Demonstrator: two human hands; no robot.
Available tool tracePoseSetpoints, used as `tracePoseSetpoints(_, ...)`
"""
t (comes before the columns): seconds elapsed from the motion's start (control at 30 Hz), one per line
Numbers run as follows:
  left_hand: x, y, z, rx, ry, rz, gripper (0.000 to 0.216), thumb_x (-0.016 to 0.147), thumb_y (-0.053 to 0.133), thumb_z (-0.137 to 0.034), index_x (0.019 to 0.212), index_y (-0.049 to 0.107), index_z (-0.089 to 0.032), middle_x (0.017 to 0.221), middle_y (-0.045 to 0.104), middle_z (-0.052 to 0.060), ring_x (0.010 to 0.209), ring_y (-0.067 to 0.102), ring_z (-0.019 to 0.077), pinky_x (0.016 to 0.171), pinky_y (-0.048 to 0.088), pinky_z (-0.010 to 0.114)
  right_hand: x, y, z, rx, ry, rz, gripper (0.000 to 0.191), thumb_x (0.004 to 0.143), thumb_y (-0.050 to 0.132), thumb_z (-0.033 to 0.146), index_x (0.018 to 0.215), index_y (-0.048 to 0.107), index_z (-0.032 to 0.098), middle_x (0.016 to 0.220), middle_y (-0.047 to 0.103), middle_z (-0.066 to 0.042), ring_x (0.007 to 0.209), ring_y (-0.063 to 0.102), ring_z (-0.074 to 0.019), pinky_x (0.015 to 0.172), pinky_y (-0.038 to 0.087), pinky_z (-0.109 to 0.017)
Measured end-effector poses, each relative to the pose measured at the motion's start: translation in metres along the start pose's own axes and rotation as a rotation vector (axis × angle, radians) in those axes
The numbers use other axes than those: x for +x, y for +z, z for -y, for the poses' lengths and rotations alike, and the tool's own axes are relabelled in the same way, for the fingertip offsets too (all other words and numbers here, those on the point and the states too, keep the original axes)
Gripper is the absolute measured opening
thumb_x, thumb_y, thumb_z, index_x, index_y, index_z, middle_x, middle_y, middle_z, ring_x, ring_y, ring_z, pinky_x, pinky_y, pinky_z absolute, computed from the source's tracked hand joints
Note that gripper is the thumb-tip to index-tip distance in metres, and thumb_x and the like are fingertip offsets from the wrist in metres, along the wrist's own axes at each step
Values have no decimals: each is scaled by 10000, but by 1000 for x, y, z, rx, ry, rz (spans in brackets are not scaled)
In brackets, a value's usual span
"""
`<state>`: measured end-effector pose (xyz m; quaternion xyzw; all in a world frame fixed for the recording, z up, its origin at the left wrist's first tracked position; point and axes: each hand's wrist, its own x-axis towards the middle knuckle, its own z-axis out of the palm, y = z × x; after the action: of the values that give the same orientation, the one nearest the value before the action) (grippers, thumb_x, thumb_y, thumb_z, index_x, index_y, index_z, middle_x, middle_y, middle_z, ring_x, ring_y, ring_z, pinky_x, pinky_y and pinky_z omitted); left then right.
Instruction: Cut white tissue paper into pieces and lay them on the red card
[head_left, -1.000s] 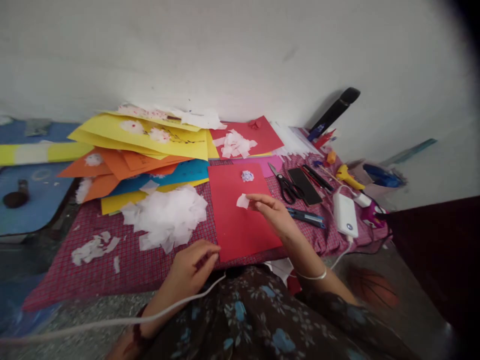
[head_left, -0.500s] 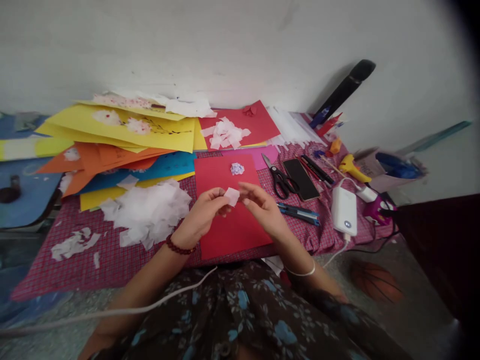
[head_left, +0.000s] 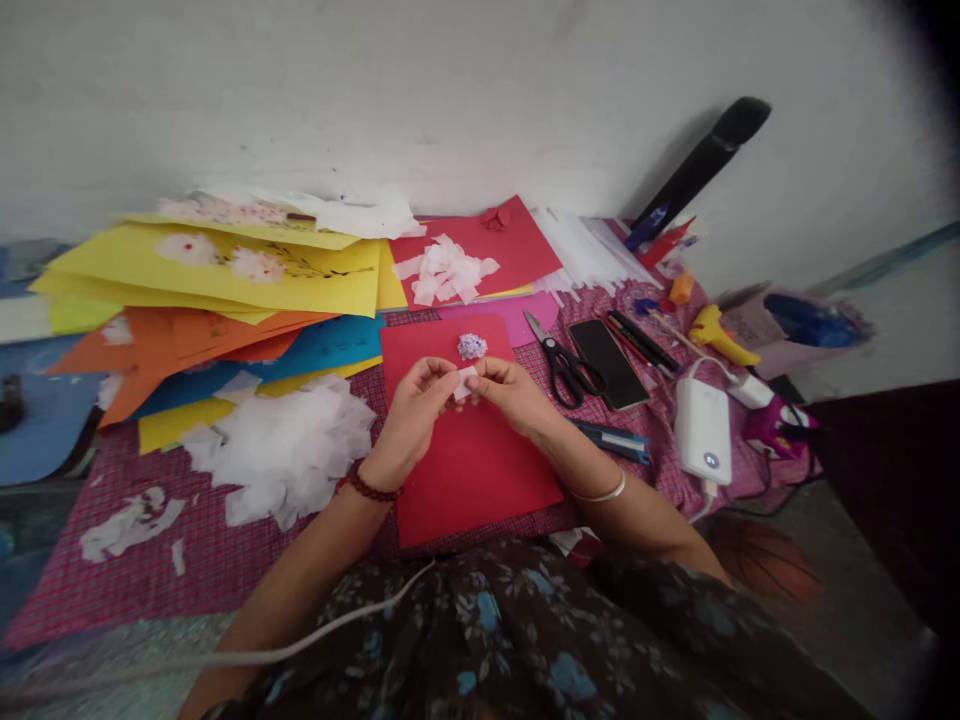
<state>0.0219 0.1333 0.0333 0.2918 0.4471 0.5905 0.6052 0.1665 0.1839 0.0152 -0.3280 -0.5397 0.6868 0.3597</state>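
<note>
A small piece of pale pink tissue paper (head_left: pixel 466 381) is pinched between my two hands. My left hand (head_left: pixel 418 412) has its thumb and fingers closed on one side of it. On the other side my right hand (head_left: pixel 513 393) grips it with thumb and forefinger. Both hands hover over a red paper sheet (head_left: pixel 480 460) on the table. Just beyond my fingers, a small white-and-purple crumpled paper flower (head_left: pixel 472 346) lies on that sheet. To the left spreads a big heap of white tissue pieces (head_left: pixel 285 445).
Right of the red sheet lie black-handled scissors (head_left: pixel 570 370), a phone (head_left: pixel 609 362), a blue cutter (head_left: pixel 611 440), pens (head_left: pixel 641 340) and a white power bank (head_left: pixel 703 428). Coloured sheets (head_left: pixel 315 280) are stacked at the back left. A yellow glue gun (head_left: pixel 721 337) sits far right.
My right hand has come in to the left and now pinches the tissue piece together with my left hand. The view has shifted slightly.
</note>
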Motion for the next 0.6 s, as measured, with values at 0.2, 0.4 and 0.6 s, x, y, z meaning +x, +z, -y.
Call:
tracePoseSetpoints(0.2, 6, -7, 14, 17, -6, -89, 291, 606, 813, -204, 795, 594, -165, 681, 629, -41, 558, 582, 74, 555, 472, 196, -2, -6, -11, 34, 24, -60, 355, 730, 800, 486, 735, 616, 183, 616, 585, 42, 580, 501, -105, 618, 397, -250)
tracePoseSetpoints(0.4, 10, -19, 16, 23, -39, -138, 294, 611, 814, -210, 818, 612, -158, 693, 641, -40, 545, 570, 64, 557, 469, 188, -1, -9, -10, 32, 13, -156, 333, 789, 739, 493, 783, 601, 191, 678, 588, 30, 594, 508, -106, 639, 430, -261)
tracePoseSetpoints(0.6, 8, -21, 27, 70, -29, -106, 261, 641, 809, -221, 815, 627, -155, 715, 656, -27, 580, 580, 74, 585, 467, 198, -1, -5, -12, 38, 17, -42, 405, 765, 765, 535, 910, 597, 196, 802, 606, 15, 650, 530, -108, 647, 452, -256)
